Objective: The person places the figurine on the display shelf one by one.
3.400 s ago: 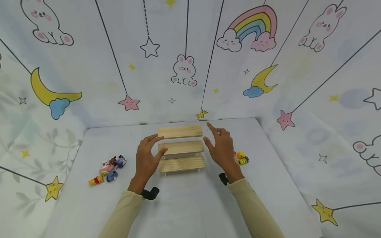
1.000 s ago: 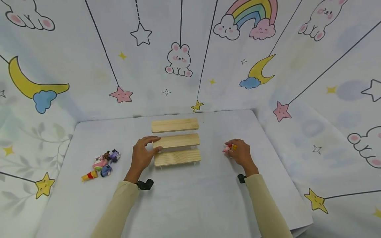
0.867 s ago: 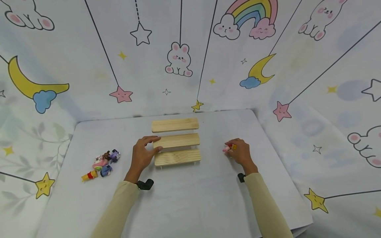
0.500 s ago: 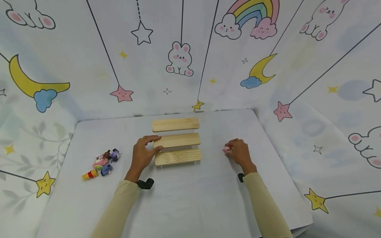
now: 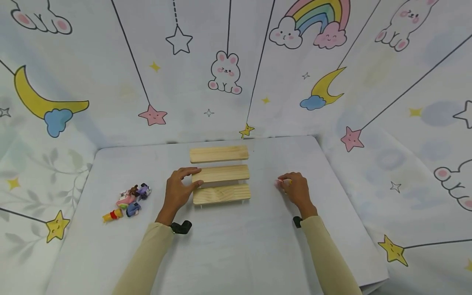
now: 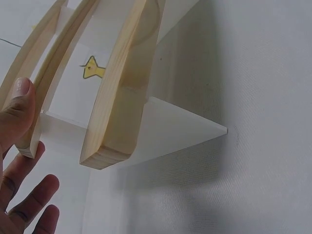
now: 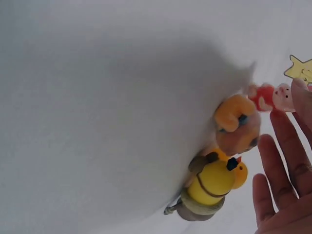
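Observation:
My left hand (image 5: 178, 189) grips the left end of the middle plank (image 5: 225, 173) of a three-tier wooden display shelf. In the left wrist view its thumb (image 6: 19, 97) lies against one face of that plank, with a finger at the other face. To the right of the shelf, my right hand (image 5: 296, 189) pinches a small red-and-pink toy figurine (image 7: 267, 96) by its pink head, between thumb and finger. Close by in the right wrist view are an orange-topped figurine (image 7: 235, 116) and a yellow figurine (image 7: 212, 183), mostly hidden by the hand in the head view.
Several toy figurines lie grouped at the table's left: a yellow bear in a red shirt (image 5: 112, 215), a blue one (image 5: 133, 209), a pink one (image 5: 125, 200) and a purple one (image 5: 144, 191). Clear supports (image 6: 170, 131) hold the planks. A patterned cloth wall (image 5: 199, 90) stands behind the table.
Both hands hovered near the shelf at first. The left has since taken hold of the middle plank; the right has moved right and pinched the red-and-pink figurine. Over the last half second little has shifted.

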A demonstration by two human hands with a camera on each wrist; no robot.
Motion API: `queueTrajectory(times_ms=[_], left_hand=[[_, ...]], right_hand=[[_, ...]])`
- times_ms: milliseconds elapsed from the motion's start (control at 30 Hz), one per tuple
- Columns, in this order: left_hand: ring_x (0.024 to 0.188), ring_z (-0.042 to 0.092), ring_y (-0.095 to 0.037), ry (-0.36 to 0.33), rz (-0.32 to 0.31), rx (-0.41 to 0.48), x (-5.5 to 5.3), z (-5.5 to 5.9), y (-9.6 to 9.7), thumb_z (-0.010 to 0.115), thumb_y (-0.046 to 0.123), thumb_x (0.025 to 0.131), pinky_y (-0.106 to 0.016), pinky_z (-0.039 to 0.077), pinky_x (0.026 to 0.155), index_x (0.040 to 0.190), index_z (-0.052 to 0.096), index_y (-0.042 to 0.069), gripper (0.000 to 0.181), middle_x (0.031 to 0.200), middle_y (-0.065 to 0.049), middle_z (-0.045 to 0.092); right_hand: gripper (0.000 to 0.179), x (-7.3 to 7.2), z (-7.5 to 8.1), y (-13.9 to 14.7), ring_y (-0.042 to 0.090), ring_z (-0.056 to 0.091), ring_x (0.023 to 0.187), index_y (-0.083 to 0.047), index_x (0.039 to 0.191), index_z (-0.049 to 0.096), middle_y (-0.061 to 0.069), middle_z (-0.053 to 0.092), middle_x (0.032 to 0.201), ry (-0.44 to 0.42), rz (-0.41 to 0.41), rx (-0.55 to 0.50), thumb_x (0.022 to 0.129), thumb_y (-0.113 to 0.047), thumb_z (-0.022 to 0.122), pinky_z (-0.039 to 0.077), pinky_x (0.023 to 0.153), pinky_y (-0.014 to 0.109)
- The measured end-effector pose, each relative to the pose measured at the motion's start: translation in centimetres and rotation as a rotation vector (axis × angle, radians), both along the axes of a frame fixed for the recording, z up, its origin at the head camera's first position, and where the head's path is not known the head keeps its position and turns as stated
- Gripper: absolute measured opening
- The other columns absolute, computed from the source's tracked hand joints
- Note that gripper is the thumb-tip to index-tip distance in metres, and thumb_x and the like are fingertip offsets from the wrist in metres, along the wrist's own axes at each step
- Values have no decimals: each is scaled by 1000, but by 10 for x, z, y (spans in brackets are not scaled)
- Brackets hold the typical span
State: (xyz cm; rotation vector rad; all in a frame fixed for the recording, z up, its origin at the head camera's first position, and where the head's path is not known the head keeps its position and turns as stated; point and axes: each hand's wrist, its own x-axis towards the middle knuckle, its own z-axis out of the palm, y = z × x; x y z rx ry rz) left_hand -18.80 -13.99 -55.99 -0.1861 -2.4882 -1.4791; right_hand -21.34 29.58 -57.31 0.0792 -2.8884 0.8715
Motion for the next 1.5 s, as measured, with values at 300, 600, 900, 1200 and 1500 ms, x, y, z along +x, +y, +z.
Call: queueTrajectory(times_ms=[300, 600, 900, 1200, 1500], left_hand=[[118, 61, -30, -17, -1, 7, 0, 0, 0, 91, 29, 84, -51, 47, 100, 130, 78, 21, 48, 136, -8, 72], [119, 61, -30, -18, 3, 9, 0, 0, -1, 91, 29, 84, -53, 48, 101, 130, 78, 22, 48, 136, -8, 72], [117, 62, -28, -11, 2, 11, 0, -2, -1, 91, 31, 85, -48, 47, 99, 129, 79, 23, 47, 135, -6, 73], [118, 62, -31, -14, 2, -5, 0, -2, -1, 90, 31, 86, -47, 47, 97, 131, 78, 23, 47, 137, -7, 72], [117, 62, -32, -1, -1, 4, 1, 0, 0, 90, 30, 85, -48, 47, 97, 130, 78, 22, 48, 136, -7, 72]], right_hand=[[23, -2, 8, -8, 33, 71, 112, -9, 118, 78, 12, 79, 111, 33, 8, -171, 99, -23, 79, 51, 106, 58], [27, -5, 24, -24, 30, 71, 108, -10, 122, 76, 10, 75, 111, 101, 40, -203, 100, -24, 77, 56, 100, 54], [26, -9, 49, -44, 24, 72, 107, -16, 123, 76, 4, 75, 114, 150, 71, -277, 101, -29, 75, 56, 100, 53], [26, -17, 78, -69, 19, 73, 103, -15, 122, 78, 2, 76, 112, 243, 141, -341, 100, -27, 77, 55, 98, 41], [25, -29, 98, -95, 19, 72, 103, -12, 124, 77, 4, 74, 113, 255, 207, -373, 100, -22, 76, 56, 100, 43]])
